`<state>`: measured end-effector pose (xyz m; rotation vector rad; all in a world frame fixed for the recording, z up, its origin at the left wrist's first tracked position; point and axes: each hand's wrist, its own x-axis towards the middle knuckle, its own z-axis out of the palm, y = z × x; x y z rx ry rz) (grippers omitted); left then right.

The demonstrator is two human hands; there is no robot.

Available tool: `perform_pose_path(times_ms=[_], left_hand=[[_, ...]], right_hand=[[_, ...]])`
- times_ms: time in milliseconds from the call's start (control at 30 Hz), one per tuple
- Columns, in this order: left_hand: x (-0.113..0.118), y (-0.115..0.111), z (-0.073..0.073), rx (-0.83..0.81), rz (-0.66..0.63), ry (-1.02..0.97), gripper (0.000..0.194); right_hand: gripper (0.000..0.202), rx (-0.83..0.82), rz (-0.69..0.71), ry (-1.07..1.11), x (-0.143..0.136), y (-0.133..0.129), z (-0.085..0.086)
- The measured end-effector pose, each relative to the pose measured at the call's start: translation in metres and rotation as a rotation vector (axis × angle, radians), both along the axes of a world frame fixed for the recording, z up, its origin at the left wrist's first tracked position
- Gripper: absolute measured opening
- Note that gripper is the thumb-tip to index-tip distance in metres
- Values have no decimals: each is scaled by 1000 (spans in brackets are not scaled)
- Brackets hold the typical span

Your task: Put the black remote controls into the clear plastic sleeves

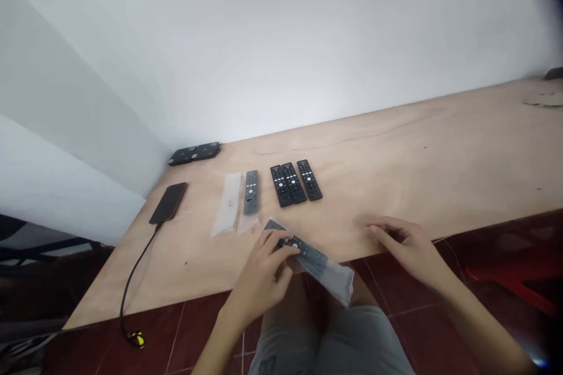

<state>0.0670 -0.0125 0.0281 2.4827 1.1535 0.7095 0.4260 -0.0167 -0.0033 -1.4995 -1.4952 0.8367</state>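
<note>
A black remote control (303, 248) in a clear plastic sleeve lies slanted over the table's front edge. My left hand (268, 261) is closed on its upper part, with fingers across the buttons. The sleeve's loose end (341, 281) sticks out past the edge above my legs. Off to the right, my right hand (402, 240) is at the table's front edge, thumb and fingertips brought together, with nothing visible between them. Beyond my left hand lie another sleeved remote control (251, 192) and a whitish plastic sleeve (227, 204).
Three bare remote controls (293, 183) lie side by side on the wooden table (431, 158). A phone (169, 203) with a black cable (134, 275) is at the left. Two flat black boxes (194, 153) sit by the wall. A red object (514, 281) stands below right.
</note>
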Motion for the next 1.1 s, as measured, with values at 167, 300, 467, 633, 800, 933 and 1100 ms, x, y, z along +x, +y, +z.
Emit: perform_pose_path(times_ms=[167,300,467,633,800,933,1100], left_hand=[[15,-1,-9,0,189,-96,9],[21,4,-15,79,270,-5,11],[8,20,-17,154,341,82,24],[-8,62,-18,291,376,211,26],[-20,113,-22,281,379,261,30],[-27,141,-20,257,350,285,32],[-20,156,-12,253,235,309,54]], right_hand=[[33,43,252,-1,-42,2,8],[30,85,350,-29,-62,12,7],[29,66,279,-1,-60,29,3],[30,62,264,6,-60,30,4],[28,72,279,22,-61,27,3],[28,92,274,-10,-62,27,-1],[26,103,275,-49,-64,27,-3]])
